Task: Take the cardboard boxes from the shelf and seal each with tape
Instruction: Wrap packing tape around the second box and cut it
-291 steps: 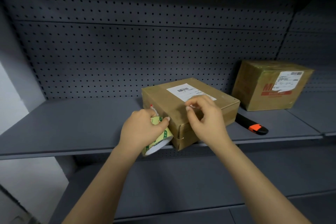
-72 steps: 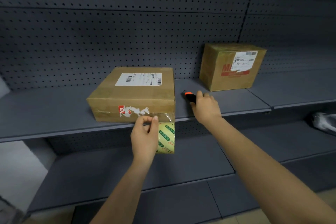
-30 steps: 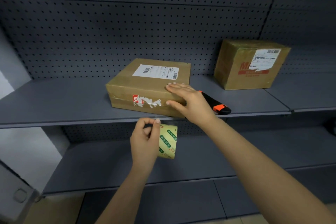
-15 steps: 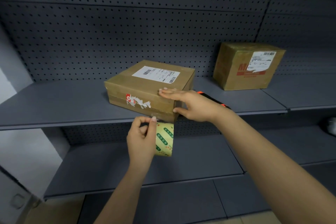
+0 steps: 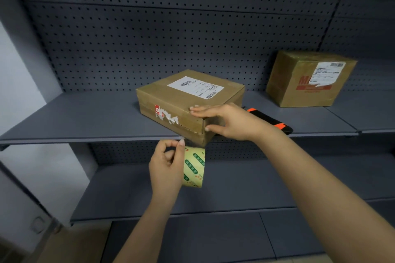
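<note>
Gripping the tape roll (image 5: 194, 168) with curled fingers, the left hand (image 5: 165, 168) hangs at centre frame just below the shelf (image 5: 85, 117) edge, under the flat cardboard box (image 5: 181, 96)'s near corner. The right hand (image 5: 233, 121) lies flat-fingered on that corner, thumb against its side. A second box (image 5: 307, 79) stands upper right, a knife (image 5: 277, 124) behind the right wrist.

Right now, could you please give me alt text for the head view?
A person's right hand rests on a cardboard box at the shelf edge while the left hand holds a tape roll below its corner. A cutter and second box sit farther right.
</note>
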A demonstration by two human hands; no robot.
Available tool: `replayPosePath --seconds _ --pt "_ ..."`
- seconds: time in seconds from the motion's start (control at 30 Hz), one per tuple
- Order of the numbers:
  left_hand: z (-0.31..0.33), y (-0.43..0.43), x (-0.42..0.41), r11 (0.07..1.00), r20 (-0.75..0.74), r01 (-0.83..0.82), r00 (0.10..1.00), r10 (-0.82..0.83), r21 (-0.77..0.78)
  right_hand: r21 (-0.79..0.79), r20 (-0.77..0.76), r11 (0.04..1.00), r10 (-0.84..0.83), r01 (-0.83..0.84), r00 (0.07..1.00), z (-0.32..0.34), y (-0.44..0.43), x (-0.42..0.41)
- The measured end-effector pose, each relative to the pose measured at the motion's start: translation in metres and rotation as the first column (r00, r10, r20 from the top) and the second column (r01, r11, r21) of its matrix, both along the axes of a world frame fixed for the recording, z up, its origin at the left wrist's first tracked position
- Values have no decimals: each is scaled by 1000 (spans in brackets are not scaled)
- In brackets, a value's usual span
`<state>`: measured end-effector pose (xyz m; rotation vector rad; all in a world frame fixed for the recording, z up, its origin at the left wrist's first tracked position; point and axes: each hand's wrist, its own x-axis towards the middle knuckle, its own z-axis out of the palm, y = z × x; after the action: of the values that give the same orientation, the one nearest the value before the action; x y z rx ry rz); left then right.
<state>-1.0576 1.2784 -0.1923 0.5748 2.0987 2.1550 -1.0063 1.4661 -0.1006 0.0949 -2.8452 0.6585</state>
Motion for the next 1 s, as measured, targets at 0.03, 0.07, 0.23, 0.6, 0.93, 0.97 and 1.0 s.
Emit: replayPosePath --seconds 0.03,0.07,0.23,0.6,0.93,0.97,1.0 --pt "0 -3 -1 1000 0 -2 1000 2 -6 -10 -23 1000 -7 6 1000 -1 -3 -3" --pt "-1 -6 -3 1000 1 -4 1000 4 -11 -15 -48 1000 -12 11 999 -3 -6 -6" --pt "0 -18 -10 1000 10 -15 1000 15 -17 -68 -145 996 -66 56 987 -13 -22 -15" --pt "13 -48 -23 999 -163 36 986 -41 -29 -345 -296 933 -214 105 931 -19 -84 4" --pt "18 -65 -23 988 -381 70 917 -118 -139 -78 -273 976 -218 204 937 -27 -106 9" --pt "19 -65 -23 987 -389 70 913 -122 -146 -77 -277 978 -207 193 938 -26 -107 10" --pt "20 -65 -22 986 -397 71 909 -126 -151 -67 -293 981 -194 182 936 -26 -108 12"
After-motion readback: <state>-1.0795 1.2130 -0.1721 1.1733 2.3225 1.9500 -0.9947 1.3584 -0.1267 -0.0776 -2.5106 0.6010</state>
